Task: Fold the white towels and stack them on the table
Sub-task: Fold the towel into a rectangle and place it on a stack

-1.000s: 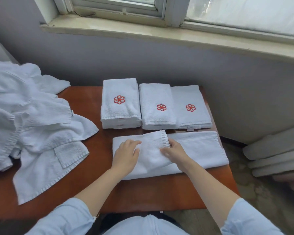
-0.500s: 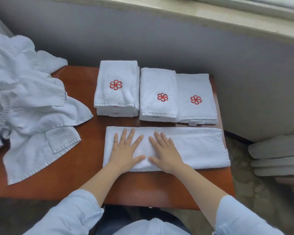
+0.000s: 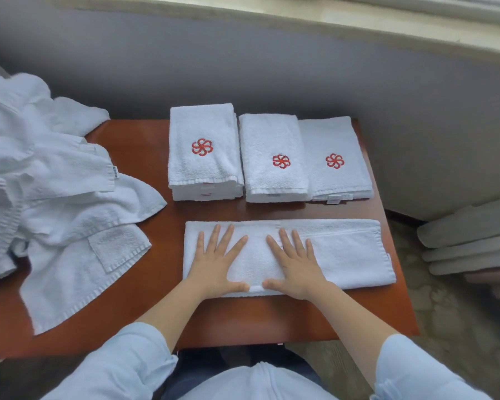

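A long white towel (image 3: pixel 344 249) lies lengthwise near the front of the brown table (image 3: pixel 145 145), its left part folded over. My left hand (image 3: pixel 218 265) and my right hand (image 3: pixel 296 264) press flat on that folded part, fingers spread, thumbs almost touching. Behind it stand three piles of folded white towels with red flower emblems: a taller left pile (image 3: pixel 204 153), a middle pile (image 3: pixel 273 158) and a right pile (image 3: pixel 334 157). A heap of loose white towels (image 3: pixel 49 197) covers the table's left side.
A grey wall (image 3: pixel 272 67) rises just behind the table under a window sill (image 3: pixel 300 21). Grey rolled or stacked slabs (image 3: pixel 474 241) lie on the patterned floor at the right. Bare tabletop shows in front of the towel and between the heap and the piles.
A second ago my hands were laying the towel's left end over its middle. Now both palms lie flat and spread on the fold, slightly wider apart. The view has tilted down.
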Available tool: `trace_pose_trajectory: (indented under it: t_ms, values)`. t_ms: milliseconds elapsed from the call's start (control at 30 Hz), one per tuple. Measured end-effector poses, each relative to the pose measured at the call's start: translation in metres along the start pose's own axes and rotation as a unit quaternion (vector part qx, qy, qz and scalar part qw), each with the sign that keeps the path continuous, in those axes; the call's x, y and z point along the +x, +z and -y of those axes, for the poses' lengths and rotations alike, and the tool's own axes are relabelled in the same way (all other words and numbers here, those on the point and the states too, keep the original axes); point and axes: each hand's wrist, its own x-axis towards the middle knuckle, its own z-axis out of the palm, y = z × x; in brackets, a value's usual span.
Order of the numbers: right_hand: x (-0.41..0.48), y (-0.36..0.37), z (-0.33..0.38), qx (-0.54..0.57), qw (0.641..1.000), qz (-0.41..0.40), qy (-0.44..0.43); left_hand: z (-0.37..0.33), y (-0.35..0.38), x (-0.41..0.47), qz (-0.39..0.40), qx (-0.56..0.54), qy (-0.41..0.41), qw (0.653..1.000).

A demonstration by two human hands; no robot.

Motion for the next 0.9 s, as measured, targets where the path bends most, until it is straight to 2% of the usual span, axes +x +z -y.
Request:
trace_pose_trajectory:
  t_ms: [267, 400, 467, 533, 600, 733, 900]
  values:
    - [-0.023, 0.026, 0.047, 0.024, 0.999, -0.008, 0.043, 0.036, 0.009, -0.026, 0.032, 0.004, 0.068, 0.997]
    - [-0.038, 0.036, 0.058, 0.065, 0.994, -0.046, 0.081, 0.039, 0.002, -0.029, 0.042, -0.007, 0.074, 0.996]
    - [-0.049, 0.040, 0.060, 0.110, 0.984, -0.079, 0.118, 0.034, -0.012, -0.025, 0.012, -0.026, 0.082, 0.996]
    - [-0.061, 0.040, 0.060, 0.160, 0.964, -0.123, 0.174, 0.024, -0.029, -0.016, -0.026, -0.034, 0.122, 0.992]
    - [-0.075, 0.037, 0.055, 0.203, 0.937, -0.164, 0.231, 0.008, -0.043, -0.005, -0.030, -0.047, 0.168, 0.984]
    - [-0.100, 0.028, 0.033, 0.276, 0.876, -0.222, 0.327, -0.037, -0.066, 0.020, -0.002, -0.075, 0.235, 0.969]
    - [-0.120, 0.020, -0.009, 0.335, 0.810, -0.254, 0.409, -0.106, -0.086, 0.055, 0.047, -0.067, 0.257, 0.963]
